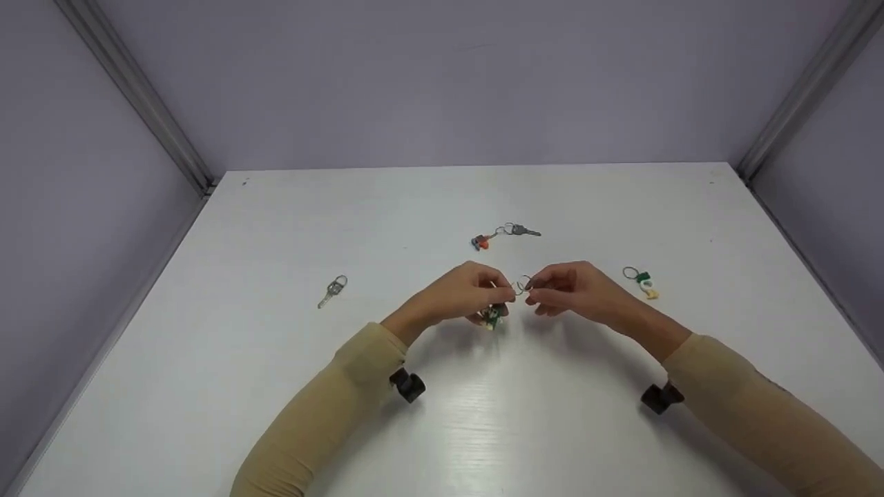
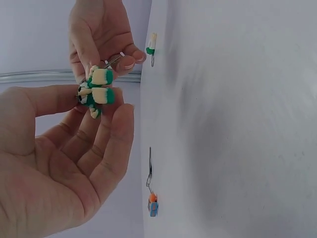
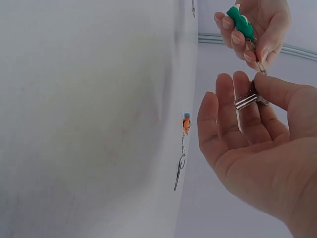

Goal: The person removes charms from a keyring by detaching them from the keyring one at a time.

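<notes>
Closest to me are the two tan sleeves, each with a black wrist camera, stretching over the white table (image 1: 276,228), the biggest thing I see. Next in size are the hands, meeting just above the table's middle. I see my left hand (image 1: 464,293) with fingers and thumb curled, pinching a green and cream charm (image 2: 98,90) that hangs at the fingertips; the left wrist view shows it clearly. My right hand (image 1: 573,288) has thumb and fingers closed on a silver key (image 3: 250,100), held flat against the fingertips. Between the two hands I make out a small metal ring (image 1: 523,284), and the hands almost touch there; whether the key is already on the ring I cannot tell.

Smaller things lie on the table: a key with an orange and blue charm (image 1: 503,235) just beyond the hands, a green and cream charm on a ring (image 1: 644,281) near the right hand, and a lone key (image 1: 333,290) well apart to the left.
</notes>
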